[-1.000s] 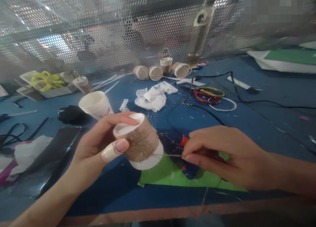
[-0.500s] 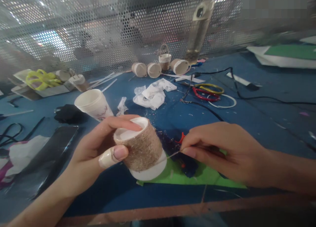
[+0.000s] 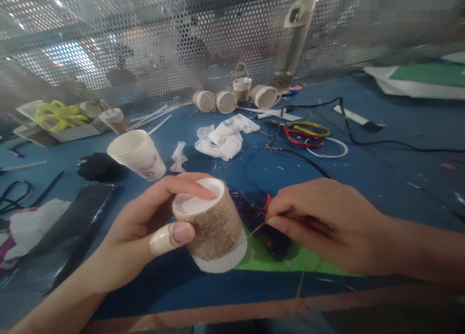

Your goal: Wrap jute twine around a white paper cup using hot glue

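My left hand (image 3: 145, 232) grips an upside-down white paper cup (image 3: 212, 225) whose side is mostly wound with brown jute twine; a finger lies across its upturned base and the bandaged thumb presses the wrapped side. My right hand (image 3: 319, 222) pinches the free strand of twine (image 3: 254, 230), which runs taut to the cup's lower edge. Both hands hover above a green sheet (image 3: 286, 261) on the blue table (image 3: 381, 179). A dark blue tool with an orange tip (image 3: 267, 205) lies partly hidden behind my right hand.
A stack of white paper cups (image 3: 136, 154) stands at the left beside a black phone (image 3: 78, 220). Crumpled white paper (image 3: 221, 140), coloured rings (image 3: 310, 137), black cables, several wrapped cups (image 3: 227, 101) and yellow scissors (image 3: 56, 116) lie farther back before a perforated metal screen.
The cup has turned slightly in my left hand and sunk a little. My right hand has drawn closer to the cup, so the twine strand between them is shorter.
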The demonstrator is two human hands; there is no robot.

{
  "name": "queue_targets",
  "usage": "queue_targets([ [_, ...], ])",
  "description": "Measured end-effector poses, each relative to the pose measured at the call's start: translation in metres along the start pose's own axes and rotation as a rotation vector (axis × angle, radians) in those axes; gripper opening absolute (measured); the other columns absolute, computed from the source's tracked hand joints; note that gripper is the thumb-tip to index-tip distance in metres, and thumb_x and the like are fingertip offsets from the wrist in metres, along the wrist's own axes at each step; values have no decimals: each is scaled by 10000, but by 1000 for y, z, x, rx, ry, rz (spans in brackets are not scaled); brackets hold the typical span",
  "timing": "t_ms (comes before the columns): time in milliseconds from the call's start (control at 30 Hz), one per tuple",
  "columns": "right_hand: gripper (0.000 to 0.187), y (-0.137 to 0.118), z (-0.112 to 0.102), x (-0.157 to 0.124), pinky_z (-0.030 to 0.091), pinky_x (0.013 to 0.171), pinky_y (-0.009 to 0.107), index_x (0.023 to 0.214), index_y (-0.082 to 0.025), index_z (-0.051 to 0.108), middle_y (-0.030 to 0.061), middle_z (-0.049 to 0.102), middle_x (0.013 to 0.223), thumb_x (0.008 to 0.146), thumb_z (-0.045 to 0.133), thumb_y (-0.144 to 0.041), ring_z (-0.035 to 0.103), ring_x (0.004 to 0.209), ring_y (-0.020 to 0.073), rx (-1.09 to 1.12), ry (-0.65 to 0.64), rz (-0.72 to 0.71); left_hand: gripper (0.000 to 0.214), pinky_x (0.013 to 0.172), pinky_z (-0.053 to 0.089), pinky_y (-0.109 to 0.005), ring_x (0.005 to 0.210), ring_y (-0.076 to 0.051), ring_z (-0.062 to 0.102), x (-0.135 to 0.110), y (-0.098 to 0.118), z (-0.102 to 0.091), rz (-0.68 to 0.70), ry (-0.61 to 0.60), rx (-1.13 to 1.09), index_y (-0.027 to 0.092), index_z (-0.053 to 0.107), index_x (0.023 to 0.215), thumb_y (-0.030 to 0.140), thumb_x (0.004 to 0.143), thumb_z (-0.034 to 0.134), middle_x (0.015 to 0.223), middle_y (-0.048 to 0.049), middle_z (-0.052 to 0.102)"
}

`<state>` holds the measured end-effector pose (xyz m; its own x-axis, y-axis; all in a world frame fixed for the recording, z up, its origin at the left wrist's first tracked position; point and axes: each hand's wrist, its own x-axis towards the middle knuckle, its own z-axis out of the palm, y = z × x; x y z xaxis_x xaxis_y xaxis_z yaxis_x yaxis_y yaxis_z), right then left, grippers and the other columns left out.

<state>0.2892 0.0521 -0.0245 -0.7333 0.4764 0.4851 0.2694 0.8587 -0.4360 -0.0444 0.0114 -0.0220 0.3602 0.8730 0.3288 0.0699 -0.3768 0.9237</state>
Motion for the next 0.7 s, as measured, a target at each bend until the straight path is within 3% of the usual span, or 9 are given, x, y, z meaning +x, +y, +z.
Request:
queue_targets([
  [233, 209, 8, 6, -2, 344, 561, 273, 1016, -267, 657, -95, 631, 626, 1199, 561, -234, 482, 488, 116, -12, -34, 24, 281, 1134, 658, -272, 1361, -260, 864, 5, 7, 2, -5, -58, 134, 466, 940, 1332, 409, 1058, 919, 1487, 18, 904],
  [333, 219, 11, 8, -3, 346, 577, 278, 996, -270, 658, -95, 605, 619, 1197, 575, -243, 485, 506, 126, -24, -51, 6, 361, 1163, 659, -295, 1345, -280, 883, 8, 8, 5, 65, -164, 328, 471, 921, 1367, 385, 1021, 977, 1490, -4, 917],
  [433, 252, 11, 7, -1, 384, 596, 269, 959, -265, 653, -72, 630, 647, 1195, 570, -236, 539, 554, 137, -70, -103, -2, 433, 1162, 661, -270, 1373, -266, 881, 9, 8, 6, 79, -231, 366, 491, 893, 1421, 369, 1017, 991, 1538, 6, 901],
  [600, 239, 8, 5, 1, 365, 558, 236, 954, -261, 637, -118, 542, 590, 1179, 581, -202, 479, 494, 106, -61, -56, -17, 337, 1189, 656, -301, 1376, -287, 876, 10, 11, 4, 48, -178, 306, 503, 920, 1350, 426, 1026, 973, 1408, 27, 954],
  [700, 243, 8, 4, 1, 359, 551, 233, 944, -263, 616, -112, 589, 616, 1176, 579, -201, 473, 492, 97, -52, -38, -14, 301, 1159, 670, -322, 1322, -301, 894, 13, 11, 5, 34, -142, 289, 478, 936, 1310, 424, 1017, 976, 1430, 14, 948],
])
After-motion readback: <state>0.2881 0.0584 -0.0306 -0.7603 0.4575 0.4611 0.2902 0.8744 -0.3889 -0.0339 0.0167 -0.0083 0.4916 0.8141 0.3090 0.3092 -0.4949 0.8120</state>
